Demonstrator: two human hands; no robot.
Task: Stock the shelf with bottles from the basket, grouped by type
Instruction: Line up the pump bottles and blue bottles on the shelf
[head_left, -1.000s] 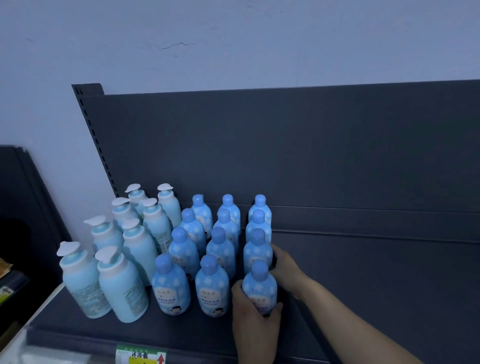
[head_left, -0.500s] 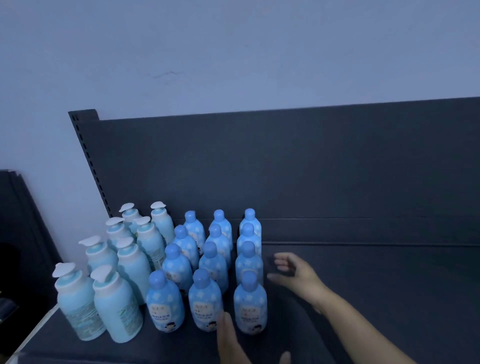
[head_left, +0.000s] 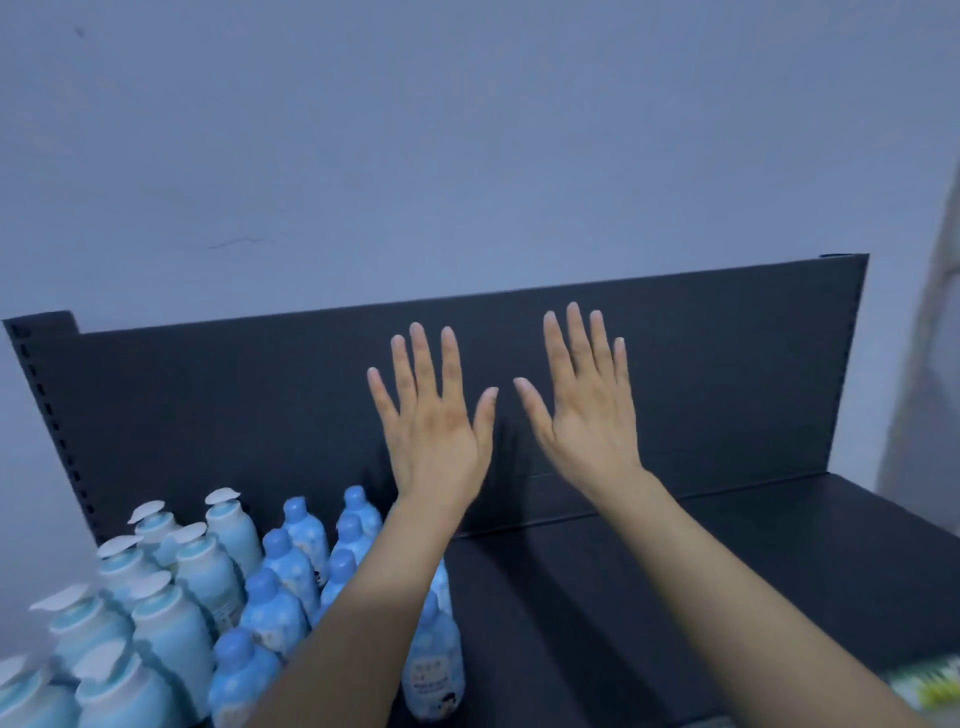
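Both hands are up and empty: left hand and right hand side by side but apart, fingers spread straight, backs toward me, in front of the dark back panel. Nothing gripped, nothing touched as far as I can see.

The stock stands at the left end of the shelf. The pale pump bottles are at the far left, and the blue round-cap bottles sit in rows just beside them, so the two types are grouped. The basket is not in view, so I can't tell whether more is waiting.

It looks like a pause between loads, or the finish. My left forearm crosses right over the blue rows, and the front blue bottle stands just beside it. So I'd draw that arm up and back, not sideways, or I could knock the row over. Any further type should go on the bare deck to the right.

Around me are a plain wall and a blurred green-and-white thing at the lower right edge; I can't make out what it is.
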